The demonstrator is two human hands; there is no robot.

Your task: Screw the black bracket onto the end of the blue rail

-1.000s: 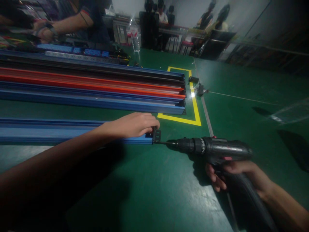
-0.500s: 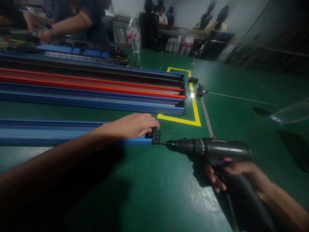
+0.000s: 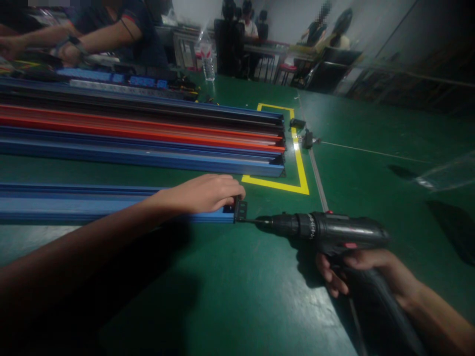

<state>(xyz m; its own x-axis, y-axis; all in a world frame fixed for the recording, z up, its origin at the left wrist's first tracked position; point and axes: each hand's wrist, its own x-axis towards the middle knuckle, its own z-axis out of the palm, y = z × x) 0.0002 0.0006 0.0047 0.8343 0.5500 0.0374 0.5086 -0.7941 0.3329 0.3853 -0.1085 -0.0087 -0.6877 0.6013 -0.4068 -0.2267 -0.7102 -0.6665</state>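
Note:
My left hand (image 3: 208, 192) is closed over the right end of a blue rail (image 3: 85, 205) that lies on the green table (image 3: 237, 296). Its fingertips rest by a black end cap (image 3: 241, 210) on that rail. A black power drill (image 3: 345, 230) is in my right hand (image 3: 361, 267), with the fingers wrapped round its grip near the trigger. The drill points left, and its long thin bit meets the lower part of the end cap.
Red (image 3: 148, 123), black and blue rails lie behind. Small black parts (image 3: 308, 139) sit right of them, near yellow tape (image 3: 301, 170). A clear bottle (image 3: 207, 59) stands farther back. A dark flat object (image 3: 451, 230) lies at right. Across the table, a person's arms (image 3: 100, 42) reach over parts.
The other person's arm at the upper left has moved further left. My hands and the drill are almost where they were.

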